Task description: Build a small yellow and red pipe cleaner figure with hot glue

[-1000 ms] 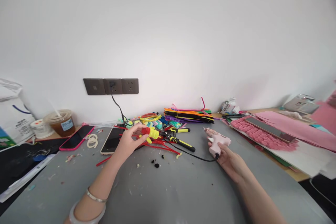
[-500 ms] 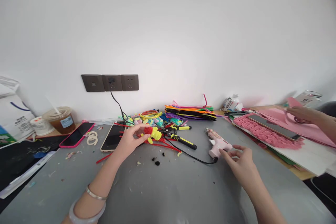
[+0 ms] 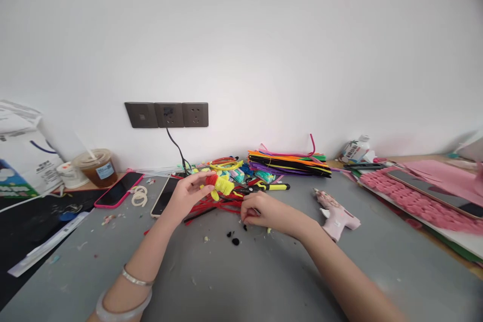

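My left hand (image 3: 190, 192) grips a small red and yellow pipe-cleaner piece (image 3: 225, 186) between thumb and fingers, raised a little above the table. My right hand (image 3: 261, 210) is low over the table just right of it, fingers curled and pressed together; what they hold, if anything, is hidden. Behind that hand lie the black and yellow pliers (image 3: 279, 187), partly covered by it. Small black bits (image 3: 235, 241) lie on the table below the fingers. Off to the right, a pink glue gun (image 3: 337, 216) rests on its side, untouched.
A bundle of coloured pipe cleaners (image 3: 289, 163) lies along the wall, with loose red ones (image 3: 219, 205) in front. To the left are two phones, a pink-edged one (image 3: 118, 190) among them, and a drink cup (image 3: 98, 168). Pink knitted material (image 3: 396, 196) lies right.
My right hand has let go of the glue gun and moved left, to beside the pliers. My left hand still holds the pipe-cleaner piece. The view has turned slightly left.
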Motion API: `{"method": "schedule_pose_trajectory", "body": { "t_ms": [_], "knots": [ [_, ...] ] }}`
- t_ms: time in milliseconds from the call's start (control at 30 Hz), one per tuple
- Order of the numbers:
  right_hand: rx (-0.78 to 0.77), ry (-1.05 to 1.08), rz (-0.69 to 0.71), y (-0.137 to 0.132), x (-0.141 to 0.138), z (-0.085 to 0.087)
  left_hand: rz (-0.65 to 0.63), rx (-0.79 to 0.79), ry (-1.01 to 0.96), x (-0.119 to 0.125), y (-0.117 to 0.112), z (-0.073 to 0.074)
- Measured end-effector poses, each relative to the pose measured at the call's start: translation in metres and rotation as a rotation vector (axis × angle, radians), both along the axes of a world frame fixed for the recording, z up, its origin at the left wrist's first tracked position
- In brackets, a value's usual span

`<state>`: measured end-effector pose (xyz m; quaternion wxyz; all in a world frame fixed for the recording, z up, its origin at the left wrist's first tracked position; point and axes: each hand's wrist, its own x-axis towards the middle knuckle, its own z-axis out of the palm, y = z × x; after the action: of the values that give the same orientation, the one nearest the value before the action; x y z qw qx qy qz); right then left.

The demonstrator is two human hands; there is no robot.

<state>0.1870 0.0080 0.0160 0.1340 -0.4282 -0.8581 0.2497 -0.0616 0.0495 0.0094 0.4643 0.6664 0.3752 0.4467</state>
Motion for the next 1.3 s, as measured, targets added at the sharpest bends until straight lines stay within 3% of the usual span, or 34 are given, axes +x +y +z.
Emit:
{"method": "schedule_pose_trajectory", "body": {
  "t_ms": [233,433,733,1033,1300],
  "knots": [
    [-0.044,-0.035,-0.045,-0.004,0.012,-0.006,0.005,-0.062,-0.005,0.005,0.001,-0.005],
    [-0.027,0.057,0.056,-0.004,0.010,-0.012,0.016,-0.050,0.039,0.009,0.000,-0.006],
    [0.001,-0.051,0.062,-0.008,0.008,-0.010,0.045,0.007,0.048,0.014,-0.005,-0.007],
    [0.014,-0.016,0.055,-0.007,0.012,-0.011,-0.033,-0.015,0.129,0.018,-0.009,-0.004],
    [0.037,0.050,-0.110,-0.005,0.020,-0.005,-0.117,0.001,0.197,0.014,-0.009,-0.008]
  ]
}}
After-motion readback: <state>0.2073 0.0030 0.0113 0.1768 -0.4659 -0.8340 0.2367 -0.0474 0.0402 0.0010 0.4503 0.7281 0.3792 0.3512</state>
